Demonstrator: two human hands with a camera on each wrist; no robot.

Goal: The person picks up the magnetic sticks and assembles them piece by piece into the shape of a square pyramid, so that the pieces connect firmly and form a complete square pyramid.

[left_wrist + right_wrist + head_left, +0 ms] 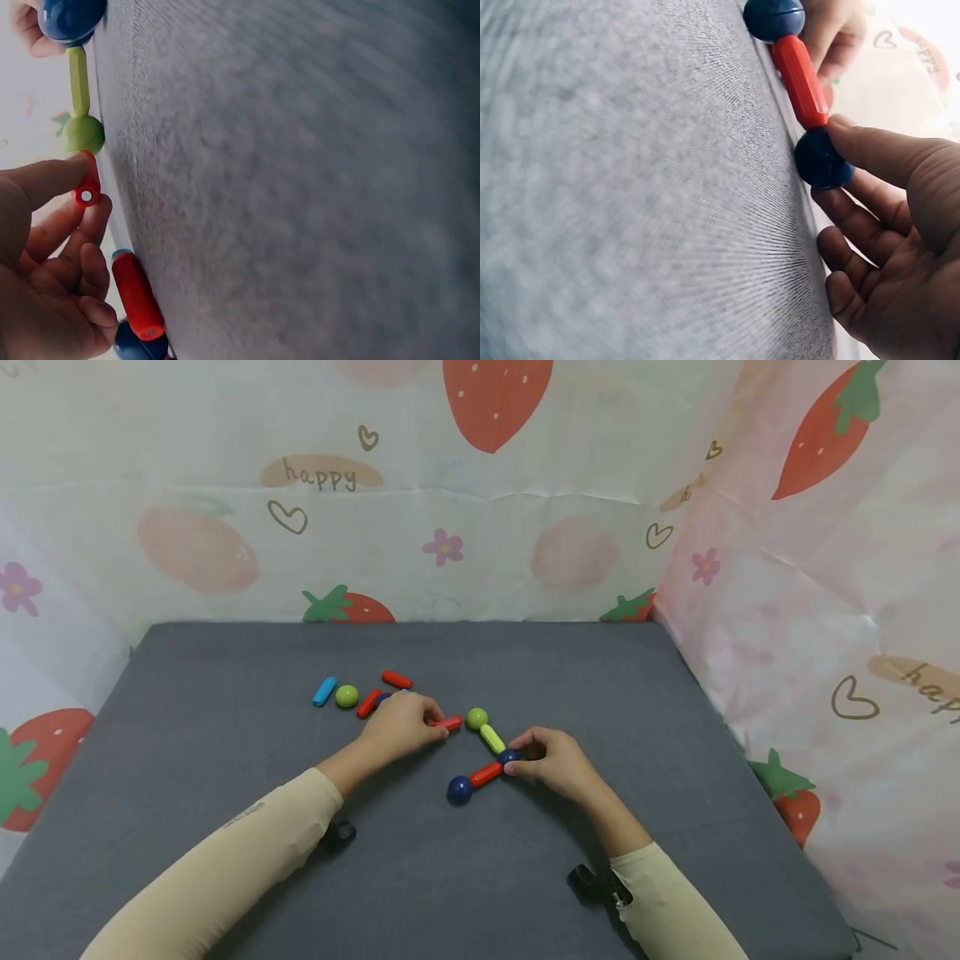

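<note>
L hand [403,722] pinches red stick [452,723], mid-desk [420,893] | R hand [553,762] pinches blue corner ball [508,757] | seemingly done: V chain [486,775], two sticks [492,739], three balls [460,790] | remaining, likely: that stick, loose pieces [397,679] toward desk's far edge

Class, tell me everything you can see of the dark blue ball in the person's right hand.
The glossy, plastic-looking dark blue ball is round and smooth, with light glinting on it. It forms a corner where a red faceted rod and a yellow-green rod meet it at an angle, above a grey cloth surface. The right hand pinches it between thumb and fingers, hiding part of it. Whether it touches the cloth is unclear.
</note>
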